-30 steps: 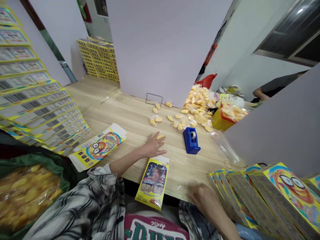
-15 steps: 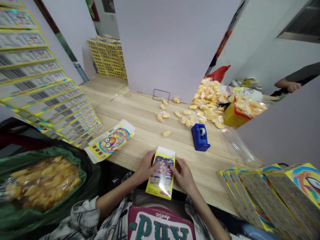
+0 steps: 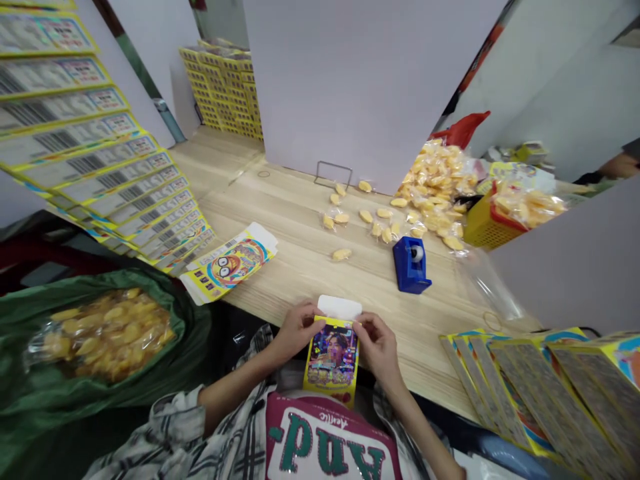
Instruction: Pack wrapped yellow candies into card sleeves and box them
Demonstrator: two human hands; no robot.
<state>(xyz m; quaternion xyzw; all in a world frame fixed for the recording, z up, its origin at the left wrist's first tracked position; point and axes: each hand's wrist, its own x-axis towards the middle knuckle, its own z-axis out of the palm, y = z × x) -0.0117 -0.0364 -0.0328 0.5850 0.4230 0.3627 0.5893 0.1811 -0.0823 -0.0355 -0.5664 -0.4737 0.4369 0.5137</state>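
Observation:
Close to my body, at the table's front edge, is a yellow printed carton (image 3: 333,357) with a white flap raised at its top. My left hand (image 3: 299,328) pinches the carton's upper left corner. At the opposite upper corner my right hand (image 3: 376,340) grips with thumb and fingers. Left of my hands, a flattened yellow carton (image 3: 230,263) lies on the table. Ahead lie several small yellow pieces in clear wrappers, one nearest piece (image 3: 342,255) apart from the others. A blue tape dispenser (image 3: 412,265) stands to the right.
A green bag (image 3: 185,333) of wrapped yellow pieces is at left, below a fanned stack of flat cartons (image 3: 100,147). Filled-out cartons (image 3: 530,380) stand at right. A yellow basket (image 3: 487,220) and a heap of wrapped pieces (image 3: 435,177) lie behind, beside a white partition (image 3: 360,87).
Both hands have slid up to the carton's top corners, and the carton sits lower and closer to my body. The view has shifted slightly.

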